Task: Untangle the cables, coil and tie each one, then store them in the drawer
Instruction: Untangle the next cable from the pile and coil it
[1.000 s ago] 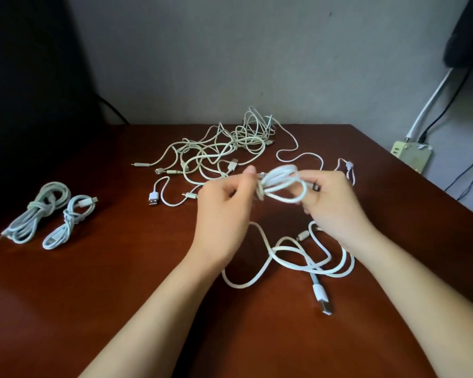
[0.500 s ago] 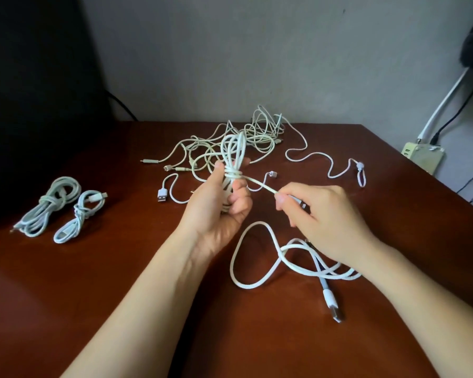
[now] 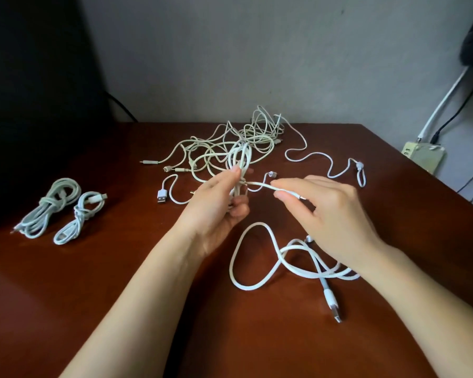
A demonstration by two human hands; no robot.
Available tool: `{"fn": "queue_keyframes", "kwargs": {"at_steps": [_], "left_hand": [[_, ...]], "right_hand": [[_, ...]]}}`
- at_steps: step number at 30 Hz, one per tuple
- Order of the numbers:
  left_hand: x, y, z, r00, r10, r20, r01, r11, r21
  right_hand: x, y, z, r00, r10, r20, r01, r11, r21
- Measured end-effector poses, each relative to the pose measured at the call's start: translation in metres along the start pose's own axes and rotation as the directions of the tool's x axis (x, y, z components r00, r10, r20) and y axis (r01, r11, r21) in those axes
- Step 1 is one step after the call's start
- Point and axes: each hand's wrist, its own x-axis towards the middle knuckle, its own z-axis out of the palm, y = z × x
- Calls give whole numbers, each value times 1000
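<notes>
Gripping the upright coil [image 3: 239, 170] in your left hand [image 3: 219, 211], you are now pinching its free tail [image 3: 260, 184] in your right hand [image 3: 331, 214] and pulling it sideways, no longer winding loops. Above the table's [image 3: 120, 282] middle, you are starting the tie, with two tied bundles [image 3: 63, 211] lying far left.

The room is dim, with soft light that seems to come from the right. The table [image 3: 339, 350] shines a little on its bare wood left of the left hand [image 3: 216, 214]. Dark soft shadows lie under both arms. Far to the left of that hand it is almost black. The wall [image 3: 230, 64] looks grey and grainy. Straight lines bend near the edges. The right hand [image 3: 328, 214] looks a bit blurry.
</notes>
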Motion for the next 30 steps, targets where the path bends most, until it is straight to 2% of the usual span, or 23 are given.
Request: {"fn": "queue_keyframes", "kwargs": {"at_steps": [4, 7, 8, 9, 11, 12, 14, 16, 22, 26, 30], "left_hand": [[0, -4, 1, 989, 147, 35, -151, 966, 212], [1, -9, 0, 966, 242, 90, -257, 868, 425], [3, -11, -1, 948, 290, 128, -314, 792, 523], [3, -13, -3, 921, 340, 189, -378, 670, 638], [5, -16, -6, 845, 407, 347, -494, 349, 796], [3, -17, -5, 821, 410, 397, -518, 242, 820], [0, -17, -3, 796, 398, 456, -549, 156, 821], [-4, -17, 2, 793, 362, 489, -567, 148, 810], [-11, -17, 8, 789, 272, 551, -607, 214, 765], [-8, -23, 7, 738, 362, 570, -644, 125, 754], [-8, -21, 9, 717, 473, 511, -632, 132, 764]], "right_hand": [[1, -3, -2, 998, -42, -40, 44, 998, 53], [1, -10, -3, 998, -64, -26, 67, 990, 123], [1, -12, -3, 998, -65, -8, 66, 987, 147], [1, -14, -3, 998, -60, 11, 57, 983, 172], [1, -14, -3, 999, -28, 30, 21, 976, 216], [1, -13, -4, 1000, -2, 29, -5, 973, 233], [3, -13, -6, 999, 53, 12, -55, 968, 243], [5, -12, -8, 994, 109, -16, -102, 970, 222], [5, -7, -9, 947, 314, -64, -290, 925, 244], [7, -4, -6, 935, 348, -61, -324, 913, 249], [10, 4, -6, 888, 457, 55, -451, 839, 304]]}}
